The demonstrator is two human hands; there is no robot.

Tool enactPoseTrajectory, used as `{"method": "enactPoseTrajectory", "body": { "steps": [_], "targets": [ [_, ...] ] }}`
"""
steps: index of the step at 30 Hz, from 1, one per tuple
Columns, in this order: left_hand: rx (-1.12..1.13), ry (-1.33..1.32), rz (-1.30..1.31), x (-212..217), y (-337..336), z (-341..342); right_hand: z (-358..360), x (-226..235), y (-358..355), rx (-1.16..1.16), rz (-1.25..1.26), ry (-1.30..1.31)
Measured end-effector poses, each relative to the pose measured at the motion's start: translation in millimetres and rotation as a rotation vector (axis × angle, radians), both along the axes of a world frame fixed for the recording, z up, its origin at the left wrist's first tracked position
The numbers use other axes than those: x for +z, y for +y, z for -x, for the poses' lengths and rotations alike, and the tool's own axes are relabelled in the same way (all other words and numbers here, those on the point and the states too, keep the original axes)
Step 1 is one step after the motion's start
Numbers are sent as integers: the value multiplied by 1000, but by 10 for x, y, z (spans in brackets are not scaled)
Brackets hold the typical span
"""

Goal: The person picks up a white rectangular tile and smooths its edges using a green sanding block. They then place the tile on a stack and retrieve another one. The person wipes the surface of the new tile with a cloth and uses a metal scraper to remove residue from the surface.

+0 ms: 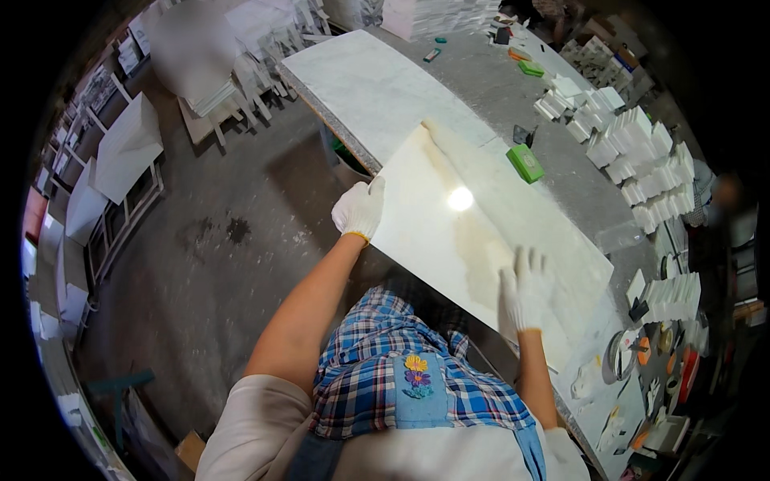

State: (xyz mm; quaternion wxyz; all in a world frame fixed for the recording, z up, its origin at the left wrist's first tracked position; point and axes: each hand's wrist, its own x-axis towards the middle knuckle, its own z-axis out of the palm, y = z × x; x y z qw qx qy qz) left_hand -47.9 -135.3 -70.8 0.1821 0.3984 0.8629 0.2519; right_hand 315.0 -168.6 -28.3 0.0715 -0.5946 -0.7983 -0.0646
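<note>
A polished white stone slab (417, 212) with a beige streak lies at a slant across the long bench, its near edge overhanging toward me. Light glares off its middle. My left hand (358, 210), in a white knitted glove, grips the slab's left edge, thumb on top and fingers partly hidden. Over the right part of the slab is my right hand (526, 293), gloved too, with fingers stretched out and slightly blurred. It holds nothing; whether the palm touches the surface I cannot tell. Beyond lies another pale slab (377, 88).
A green box (525, 163) sits beside the slab. Stacked white tiles (642, 160) line the bench's far side. Tape rolls and tools (622, 353) crowd the right end. Stone slabs on a rack (128, 152) stand left across the grey floor (192, 264). A blurred patch hides something upper left.
</note>
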Motion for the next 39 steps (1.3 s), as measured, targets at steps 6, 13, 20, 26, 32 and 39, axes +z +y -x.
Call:
{"method": "enactPoseTrajectory", "body": {
  "steps": [6,13,20,26,32,39],
  "targets": [
    [6,-3,-5,96,2,-50,974,-61,1144,86,-35,125],
    [3,-2,11,103,-2,-62,1414,46,1783,0,5,38],
    [20,-39,11,185,-32,-64,1341,74,2081,-43,142,93],
    [37,-35,18,191,2,-73,1375,118,2108,-106,155,75],
    [27,-16,1,128,6,-85,1499,65,1756,195,-107,-39],
    [34,0,10,137,-9,-78,1767,6,739,578,-58,72]
  ]
}}
